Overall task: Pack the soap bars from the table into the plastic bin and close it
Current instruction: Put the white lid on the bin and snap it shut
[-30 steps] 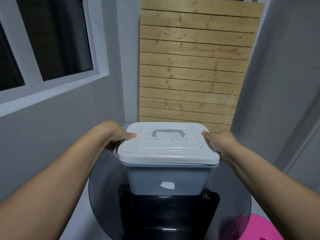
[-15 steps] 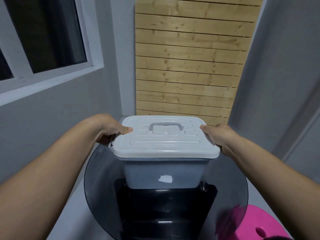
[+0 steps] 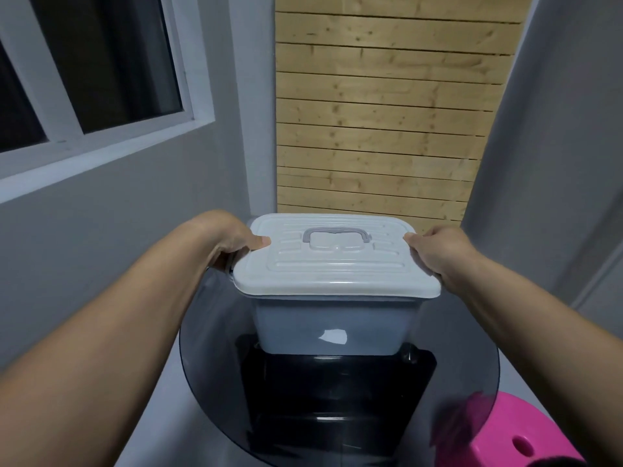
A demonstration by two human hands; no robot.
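Note:
A pale blue plastic bin [image 3: 332,326] stands on the round smoked-glass table [image 3: 215,348], covered by its white ribbed lid [image 3: 333,267] with a grey handle [image 3: 337,234] lying flat on top. My left hand [image 3: 236,244] grips the lid's left edge, thumb on top and fingers curled under the rim. At the lid's right edge my right hand [image 3: 438,252] grips the same way. No soap bars are visible; the bin's contents are hidden.
A black base [image 3: 337,399] shows through the glass under the bin. A pink stool [image 3: 526,433] stands at the lower right. A wooden slat panel [image 3: 381,129] leans behind the table, with grey walls on both sides and a window [image 3: 84,69] on the left.
Both hands stay at the lid's two ends and the bin has not shifted on the table. The view has tilted slightly downward, showing more of the table and the pink stool.

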